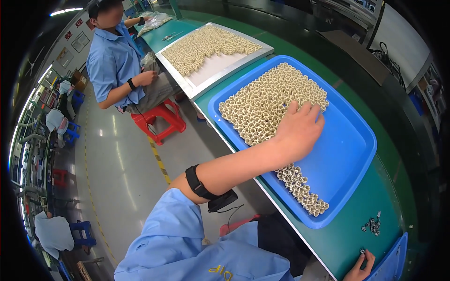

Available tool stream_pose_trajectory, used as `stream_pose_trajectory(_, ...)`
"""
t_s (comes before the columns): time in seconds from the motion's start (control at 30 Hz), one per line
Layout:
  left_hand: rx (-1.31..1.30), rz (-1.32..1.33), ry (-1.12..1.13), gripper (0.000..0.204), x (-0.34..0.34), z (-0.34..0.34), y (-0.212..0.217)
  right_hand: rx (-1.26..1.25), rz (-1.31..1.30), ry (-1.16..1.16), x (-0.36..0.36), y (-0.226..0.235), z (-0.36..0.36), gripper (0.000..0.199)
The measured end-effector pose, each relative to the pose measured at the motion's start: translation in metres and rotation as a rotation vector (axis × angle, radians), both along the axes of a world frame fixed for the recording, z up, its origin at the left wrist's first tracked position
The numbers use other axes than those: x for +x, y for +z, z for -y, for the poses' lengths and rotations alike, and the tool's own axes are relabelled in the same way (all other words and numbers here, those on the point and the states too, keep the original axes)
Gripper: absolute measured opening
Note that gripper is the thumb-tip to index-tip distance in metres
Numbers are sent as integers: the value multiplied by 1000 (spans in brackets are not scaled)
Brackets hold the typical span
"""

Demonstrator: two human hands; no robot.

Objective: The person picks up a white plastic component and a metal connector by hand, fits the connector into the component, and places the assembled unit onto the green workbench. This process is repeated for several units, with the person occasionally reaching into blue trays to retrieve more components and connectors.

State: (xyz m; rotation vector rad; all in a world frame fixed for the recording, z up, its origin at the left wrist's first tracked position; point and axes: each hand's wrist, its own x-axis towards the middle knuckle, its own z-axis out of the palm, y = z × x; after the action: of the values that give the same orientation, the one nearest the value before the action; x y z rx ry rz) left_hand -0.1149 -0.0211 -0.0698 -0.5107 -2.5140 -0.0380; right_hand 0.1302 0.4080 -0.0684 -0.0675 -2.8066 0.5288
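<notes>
Numerous small, cream-metallic, cup-shaped pieces [262, 107] lay inside the blue tray [349, 154], many with open ends upward. They were packed closely across the tray's upper end; a narrow band followed its lower-left wall. One small dark part [362, 251] was located outside the tray.

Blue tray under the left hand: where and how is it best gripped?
Likely by the raised rim on both long sides, from outside, nearer the far end: the rim stands above the tray's bottom, and the pale pieces crowd that end.
</notes>
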Motion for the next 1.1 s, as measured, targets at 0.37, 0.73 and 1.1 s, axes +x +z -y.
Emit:
stream_pose_trajectory(0.37,-93,235,67,21,-22,9,13,-274,-55,-94,-1,1,13,11)
stream_pose_trajectory(0.73,-45,116,-7,17,-35,4,3,-248,-69,-119,2,-7,6,13)
stream_pose_trajectory(1.1,47,66,-87,26,-31,6,-1,-335,-118,-162,1,-16,2,14)
